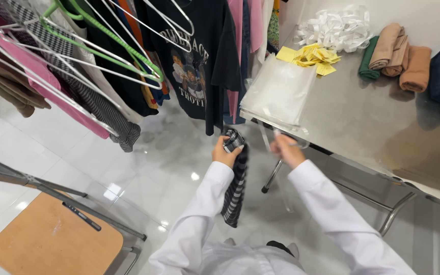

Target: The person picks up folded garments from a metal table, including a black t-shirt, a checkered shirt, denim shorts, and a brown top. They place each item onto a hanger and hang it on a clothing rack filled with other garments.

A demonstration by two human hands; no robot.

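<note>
Head view cuts us off at the elbows, and our right hand (285,150) is blurred, so we cannot tell its grip; something clear and thin seems to sit at its fingers (perhaps plastic film). Our left hand (224,153) is easier to read: its grip is pressed together around the bunched top of a black-and-white checked cloth (235,188), which hangs down over the floor, just beside the table (362,117) edge and its stack of clear bags (278,91).
</note>
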